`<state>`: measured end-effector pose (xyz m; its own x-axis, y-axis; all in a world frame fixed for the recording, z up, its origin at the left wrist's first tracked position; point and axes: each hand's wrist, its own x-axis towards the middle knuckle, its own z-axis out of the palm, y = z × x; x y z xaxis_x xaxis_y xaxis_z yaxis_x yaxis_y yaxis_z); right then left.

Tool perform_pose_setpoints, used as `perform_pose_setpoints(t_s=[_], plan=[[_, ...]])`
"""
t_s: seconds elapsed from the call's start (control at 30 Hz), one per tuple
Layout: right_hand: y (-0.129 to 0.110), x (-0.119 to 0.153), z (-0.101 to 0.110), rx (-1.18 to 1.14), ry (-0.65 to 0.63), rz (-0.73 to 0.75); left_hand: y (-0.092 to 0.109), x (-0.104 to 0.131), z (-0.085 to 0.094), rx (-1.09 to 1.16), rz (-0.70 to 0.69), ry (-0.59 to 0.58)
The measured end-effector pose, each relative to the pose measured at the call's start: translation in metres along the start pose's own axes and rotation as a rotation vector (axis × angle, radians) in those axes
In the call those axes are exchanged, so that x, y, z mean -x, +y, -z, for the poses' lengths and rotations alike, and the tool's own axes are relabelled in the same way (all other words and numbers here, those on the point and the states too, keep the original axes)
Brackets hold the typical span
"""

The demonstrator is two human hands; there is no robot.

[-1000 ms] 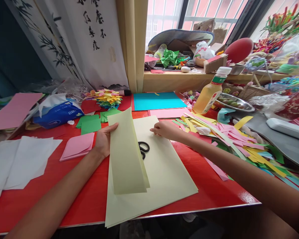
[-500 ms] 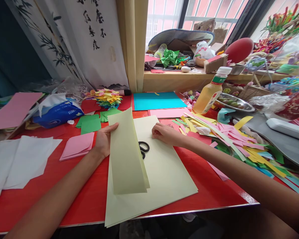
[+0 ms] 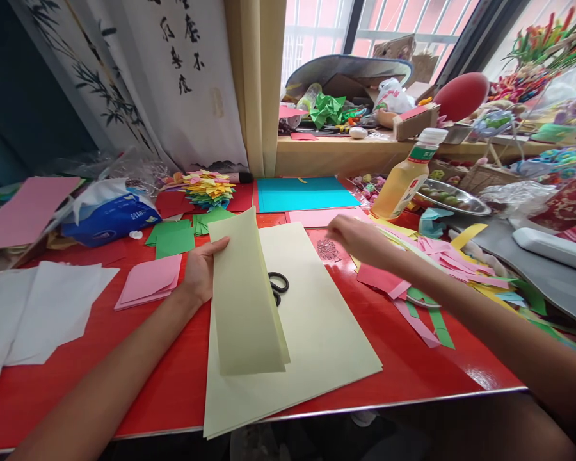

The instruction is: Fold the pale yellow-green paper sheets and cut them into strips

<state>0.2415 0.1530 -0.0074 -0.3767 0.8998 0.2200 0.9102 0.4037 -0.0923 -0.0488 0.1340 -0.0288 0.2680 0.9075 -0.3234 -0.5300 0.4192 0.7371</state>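
Observation:
My left hand point(image 3: 202, 269) grips the left edge of a folded pale yellow paper point(image 3: 244, 294), thumb on its front face. That paper stands tilted over a stack of larger pale yellow sheets point(image 3: 326, 320) lying on the red table. Black scissor handles point(image 3: 279, 285) poke out from behind the folded paper; the blades are hidden. My right hand point(image 3: 358, 238) is in the air, right of the sheets, near a pink sheet point(image 3: 319, 218) at the back. Its fingers are curled closed, and I cannot make out whether anything is between them.
Cut paper strips point(image 3: 465, 266) are heaped at the right beside a juice bottle point(image 3: 408, 176). Pink squares point(image 3: 148, 282), green squares point(image 3: 175, 240) and a blue tissue pack point(image 3: 110, 214) lie left. Blue sheets point(image 3: 307, 194) lie at the back. The red table's point(image 3: 413, 378) front edge is close.
My right hand has lifted off the large pale yellow sheets and moved right and slightly up, towards the strip heap. The left hand and folded paper have barely moved.

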Motion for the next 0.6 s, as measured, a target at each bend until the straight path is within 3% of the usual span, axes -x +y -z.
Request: perform_pose_setpoints(t_s=[0.1, 0.17, 0.33, 0.4, 0.47, 0.53, 0.6], plan=[[0.046, 0.017, 0.029, 0.09, 0.07, -0.163, 0.0, 0.0, 0.0, 0.001, 0.012, -0.011], [0.078, 0.033, 0.038, 0.136, 0.017, -0.321, -0.001, 0.0, 0.0, -0.013, 0.005, -0.009], [0.132, 0.066, 0.035, 0.11, -0.064, -0.457, -0.001, 0.001, -0.003, -0.065, -0.023, 0.006], [0.133, 0.072, 0.036, 0.098, -0.053, -0.473, -0.001, 0.002, -0.004, -0.081, -0.018, 0.007], [0.117, 0.078, 0.041, 0.129, 0.033, -0.468, -0.001, 0.003, -0.005, -0.089, -0.018, 0.017], [0.084, 0.091, 0.05, 0.186, 0.235, -0.432, -0.001, 0.003, -0.006, -0.09, -0.02, 0.028], [0.046, 0.11, 0.056, 0.079, 0.395, -0.409, -0.001, 0.003, -0.006, -0.091, -0.028, 0.034]])
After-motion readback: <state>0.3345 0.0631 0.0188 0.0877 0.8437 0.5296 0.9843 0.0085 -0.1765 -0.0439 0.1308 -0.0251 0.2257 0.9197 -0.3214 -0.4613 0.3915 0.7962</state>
